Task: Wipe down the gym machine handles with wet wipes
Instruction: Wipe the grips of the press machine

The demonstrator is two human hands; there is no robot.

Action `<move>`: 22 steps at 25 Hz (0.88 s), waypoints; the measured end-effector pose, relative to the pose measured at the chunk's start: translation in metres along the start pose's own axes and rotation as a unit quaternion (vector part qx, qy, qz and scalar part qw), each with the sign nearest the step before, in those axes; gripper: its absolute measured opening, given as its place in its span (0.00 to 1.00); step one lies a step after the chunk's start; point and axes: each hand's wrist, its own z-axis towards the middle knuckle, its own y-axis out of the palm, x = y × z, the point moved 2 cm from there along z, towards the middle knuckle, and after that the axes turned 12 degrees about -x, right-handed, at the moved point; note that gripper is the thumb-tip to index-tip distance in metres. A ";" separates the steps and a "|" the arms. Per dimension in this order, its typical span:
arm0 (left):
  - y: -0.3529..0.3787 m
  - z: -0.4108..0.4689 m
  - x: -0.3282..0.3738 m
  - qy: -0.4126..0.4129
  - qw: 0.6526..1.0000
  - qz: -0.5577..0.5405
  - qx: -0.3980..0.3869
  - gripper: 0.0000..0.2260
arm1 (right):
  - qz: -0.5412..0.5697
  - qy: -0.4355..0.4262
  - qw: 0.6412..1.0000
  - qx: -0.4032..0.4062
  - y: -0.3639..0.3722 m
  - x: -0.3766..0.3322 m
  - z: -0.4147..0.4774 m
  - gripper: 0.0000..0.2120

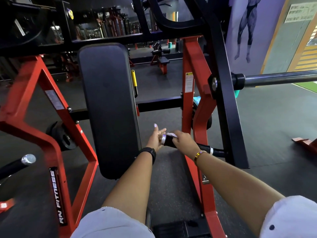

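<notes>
A black machine handle (204,148) with a silver end cap (163,138) juts left from the black lever arm on the right. My right hand (183,140) grips the handle near its tip, with a white wet wipe (171,134) pressed between fingers and grip. My left hand (157,137) hovers just left of the end cap with straight, spread fingers and holds nothing. A second black handle with a silver cap (28,159) sticks in from the lower left, untouched.
A long black chest pad (109,107) stands between red frame legs (51,148). A chrome weight horn (281,78) sticks out at right. Black weight plates (63,136) sit low on the left. Dark rubber floor (265,121) lies all around.
</notes>
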 end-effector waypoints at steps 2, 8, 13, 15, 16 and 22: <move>0.010 0.000 0.005 0.024 0.978 0.207 -0.004 0.21 | 0.002 0.058 0.998 0.019 -0.010 0.019 -0.010 0.14; 0.014 -0.008 -0.017 0.150 0.612 0.773 0.076 0.27 | -0.137 0.182 0.973 0.037 -0.024 0.051 -0.032 0.14; 0.016 -0.013 -0.022 0.172 0.562 0.804 0.090 0.31 | -0.150 -0.052 0.985 0.074 0.019 0.011 -0.029 0.21; 0.016 -0.012 -0.023 0.160 0.567 0.805 0.077 0.30 | -0.262 -0.136 0.952 0.080 0.019 0.039 -0.055 0.27; 0.016 -0.012 -0.025 0.157 0.571 0.802 0.077 0.29 | -0.322 -0.171 0.927 0.086 0.015 0.058 -0.070 0.29; 0.019 -0.014 -0.025 0.160 0.580 0.794 0.090 0.30 | -0.341 -0.059 0.933 0.093 0.011 0.117 -0.119 0.48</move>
